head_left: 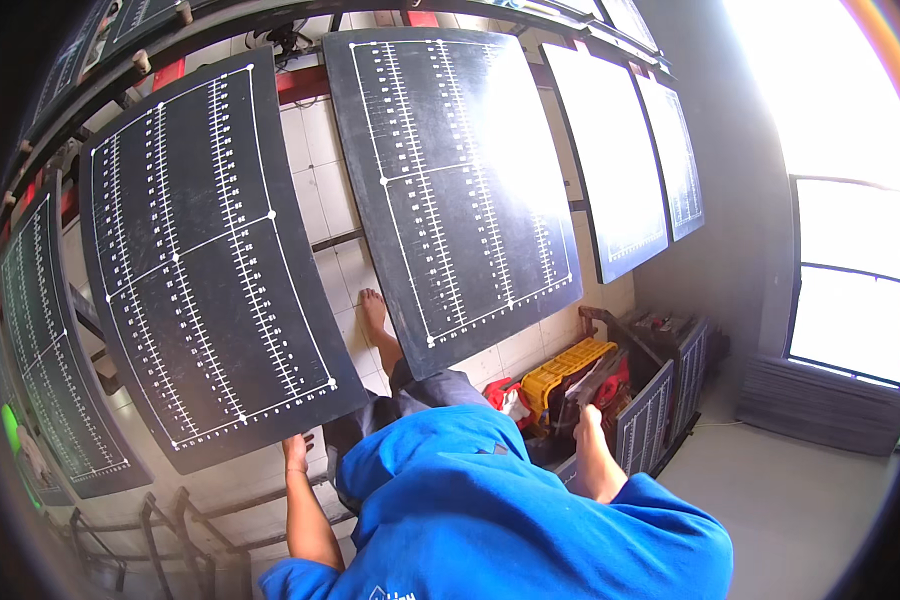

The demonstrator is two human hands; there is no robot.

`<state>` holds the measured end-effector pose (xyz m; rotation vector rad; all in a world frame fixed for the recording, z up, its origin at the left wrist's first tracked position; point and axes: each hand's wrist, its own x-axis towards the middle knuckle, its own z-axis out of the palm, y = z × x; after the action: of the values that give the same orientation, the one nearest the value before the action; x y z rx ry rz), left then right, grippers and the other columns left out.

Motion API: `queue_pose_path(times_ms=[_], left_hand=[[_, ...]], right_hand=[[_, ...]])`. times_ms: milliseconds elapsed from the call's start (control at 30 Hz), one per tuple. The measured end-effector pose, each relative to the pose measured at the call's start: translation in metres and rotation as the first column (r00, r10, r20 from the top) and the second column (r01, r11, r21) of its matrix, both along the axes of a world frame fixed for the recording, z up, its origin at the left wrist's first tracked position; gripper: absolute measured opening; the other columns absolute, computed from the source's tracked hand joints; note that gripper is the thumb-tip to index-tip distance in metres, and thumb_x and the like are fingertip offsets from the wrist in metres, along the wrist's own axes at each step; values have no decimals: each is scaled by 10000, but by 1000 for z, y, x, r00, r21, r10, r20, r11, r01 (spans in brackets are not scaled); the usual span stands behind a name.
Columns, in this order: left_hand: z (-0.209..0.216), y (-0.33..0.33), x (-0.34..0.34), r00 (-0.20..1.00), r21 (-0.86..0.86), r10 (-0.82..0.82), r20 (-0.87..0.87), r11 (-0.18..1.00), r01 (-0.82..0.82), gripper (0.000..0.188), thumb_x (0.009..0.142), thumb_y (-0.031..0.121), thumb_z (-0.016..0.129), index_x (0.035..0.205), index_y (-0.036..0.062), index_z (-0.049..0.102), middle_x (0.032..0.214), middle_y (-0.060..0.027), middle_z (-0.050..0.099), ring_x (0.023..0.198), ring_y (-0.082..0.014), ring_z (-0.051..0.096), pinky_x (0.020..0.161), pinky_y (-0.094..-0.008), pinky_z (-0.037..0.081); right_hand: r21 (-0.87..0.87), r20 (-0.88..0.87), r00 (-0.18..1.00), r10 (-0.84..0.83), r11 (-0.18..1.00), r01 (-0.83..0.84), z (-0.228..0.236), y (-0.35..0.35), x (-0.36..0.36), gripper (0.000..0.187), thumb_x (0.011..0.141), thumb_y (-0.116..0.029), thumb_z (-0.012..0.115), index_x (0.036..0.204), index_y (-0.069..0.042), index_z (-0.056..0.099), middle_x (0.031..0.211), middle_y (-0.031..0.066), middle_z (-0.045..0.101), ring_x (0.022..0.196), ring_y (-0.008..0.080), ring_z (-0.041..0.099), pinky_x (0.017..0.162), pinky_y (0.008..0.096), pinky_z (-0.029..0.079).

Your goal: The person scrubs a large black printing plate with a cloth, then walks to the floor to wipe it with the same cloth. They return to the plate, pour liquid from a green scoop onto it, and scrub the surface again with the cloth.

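Observation:
My left hand [297, 450] is low beside the bottom edge of a large black panel [195, 340] with white ruled scales. Its fingers are apart and seem to hold nothing; whether they touch the panel's edge I cannot tell. On my right side, my right hand [589, 430] is closed at a dark, blurred object [602, 380], whose kind does not show clearly. Behind that object sits a yellow plastic crate [560, 372]. A second black panel [440, 250] with the same white markings lies in front of me, glare washing over its upper right.
More scaled panels stand to the left [55, 350] and right [610, 170], the right one bright with glare. Dark panels [646, 420] lean near the crate, by a red item [508, 400]. Metal frames [170, 530] stand at lower left. My bare foot [372, 308] is between the panels on tiled floor.

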<state>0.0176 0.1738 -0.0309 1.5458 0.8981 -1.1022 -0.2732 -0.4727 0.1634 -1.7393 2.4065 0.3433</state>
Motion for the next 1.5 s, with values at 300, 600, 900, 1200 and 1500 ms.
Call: queue_pose_path(times_ms=[300, 600, 900, 1200, 1500], left_hand=[[-32, -52, 44, 972, -55, 170, 160, 985, -163, 569, 977, 511, 491, 1306, 48, 533, 1223, -179, 638, 1007, -281, 658, 834, -439, 512], [50, -17, -25, 988, 123, 147, 52, 981, -152, 539, 967, 504, 511, 1266, 57, 557, 1179, -156, 652, 974, -255, 661, 799, -408, 515], [93, 48, -24, 997, 189, 52, 62, 980, -63, 474, 968, 445, 506, 1222, 51, 574, 1158, -145, 664, 932, -265, 663, 763, -394, 515], [51, 135, 71, 982, 143, -128, 142, 984, 107, 449, 998, 415, 480, 1275, 66, 538, 1126, -138, 677, 904, -260, 681, 698, -385, 529], [17, 350, 125, 983, 105, -101, 154, 991, 85, 390, 981, 398, 492, 1157, 57, 569, 1026, -83, 676, 844, -214, 644, 699, -394, 515]], right_hand=[[-516, 236, -84, 968, 52, -855, 69, 143, 391, 538, 849, -32, 604, 1382, -29, 525, 1298, 199, 583, 1171, 412, 542, 1036, 468, 412], [-715, 100, -238, 966, -96, -692, 19, 74, 665, 446, 917, -49, 522, 1363, -48, 511, 1214, 221, 553, 1035, 395, 534, 905, 488, 445], [-642, 40, 442, 896, 362, -676, -20, -142, 540, 441, 984, -249, 541, 1370, -36, 524, 1113, 259, 622, 1028, 407, 616, 890, 479, 499], [112, 206, 820, 534, 819, -562, -43, -6, 131, 313, 913, -232, 519, 1040, 10, 670, 968, 235, 701, 921, 411, 680, 786, 478, 552], [536, 536, 776, -333, 844, -8, -134, 418, 38, 467, 800, -412, 759, 1036, -10, 731, 967, 119, 716, 865, 275, 678, 664, 458, 516]])
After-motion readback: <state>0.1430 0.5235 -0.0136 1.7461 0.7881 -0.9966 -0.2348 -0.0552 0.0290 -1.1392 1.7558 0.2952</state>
